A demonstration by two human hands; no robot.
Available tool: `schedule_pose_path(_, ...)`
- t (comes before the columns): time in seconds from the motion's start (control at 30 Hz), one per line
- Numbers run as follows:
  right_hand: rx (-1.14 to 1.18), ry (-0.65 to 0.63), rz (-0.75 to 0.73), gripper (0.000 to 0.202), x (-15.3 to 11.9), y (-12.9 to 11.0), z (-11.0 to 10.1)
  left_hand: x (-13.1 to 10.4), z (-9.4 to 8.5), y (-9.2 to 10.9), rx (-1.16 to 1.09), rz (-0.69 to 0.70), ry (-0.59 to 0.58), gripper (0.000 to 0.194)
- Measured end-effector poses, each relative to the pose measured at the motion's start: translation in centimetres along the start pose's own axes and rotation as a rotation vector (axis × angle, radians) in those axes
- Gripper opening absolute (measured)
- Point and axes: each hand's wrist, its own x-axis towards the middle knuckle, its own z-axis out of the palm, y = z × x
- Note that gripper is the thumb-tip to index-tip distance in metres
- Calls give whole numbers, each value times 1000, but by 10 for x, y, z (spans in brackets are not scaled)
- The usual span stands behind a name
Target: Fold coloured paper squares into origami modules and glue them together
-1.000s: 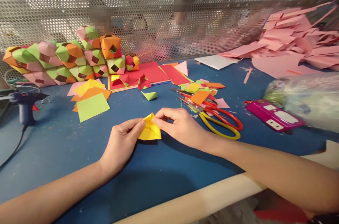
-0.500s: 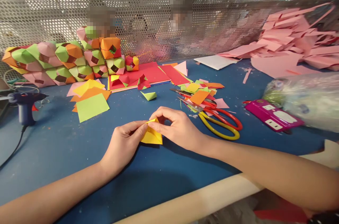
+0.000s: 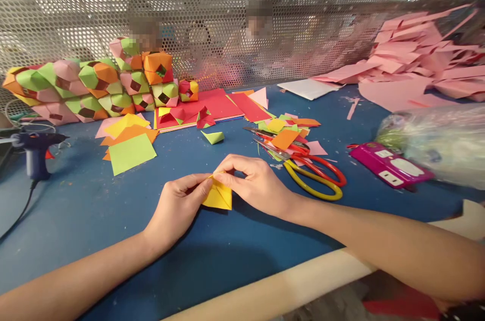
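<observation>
A small yellow piece of folded paper (image 3: 219,197) is between my two hands, just above the blue table. My left hand (image 3: 181,198) pinches its upper left edge between thumb and fingers. At its top, my right hand (image 3: 248,182) pinches the paper, with the index finger bent. Creases run across the paper's visible face; its upper part is hidden by my fingertips. Beyond my hands lies a folded green paper piece (image 3: 213,137). To the right rest red-handled scissors (image 3: 322,167) and yellow-handled scissors (image 3: 314,185), partly over paper scraps (image 3: 286,139).
Stacked folded-paper balls (image 3: 98,78) stand at the back left. A glue gun (image 3: 37,151) with a cord is at far left, near coloured paper squares (image 3: 133,154). Red sheets (image 3: 215,103) lie behind. On the right are a purple power strip (image 3: 392,164), a plastic bag (image 3: 447,144) and pink strips (image 3: 413,53).
My right fingertips have shifted slightly along the top of the yellow paper, and more of its creased face shows. My left hand is nearly still.
</observation>
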Motion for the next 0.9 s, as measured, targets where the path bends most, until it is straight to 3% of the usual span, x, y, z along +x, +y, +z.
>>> schedule_pose_path(0.1,6,-14,41,6,0,0,-1,0,-1,0,-6,-11,32,30)
schedule_pose_path(0.23,40,-43,114,12,1,-1,-2,0,-2,0,-46,-45,56,34)
schedule_pose_path(0.53,6,11,26,16,0,1,1,2,-1,-1,-77,-44,-3,35)
schedule_pose_path(0.9,33,32,119,13,1,0,1,0,-2,-2,31,1,18,28)
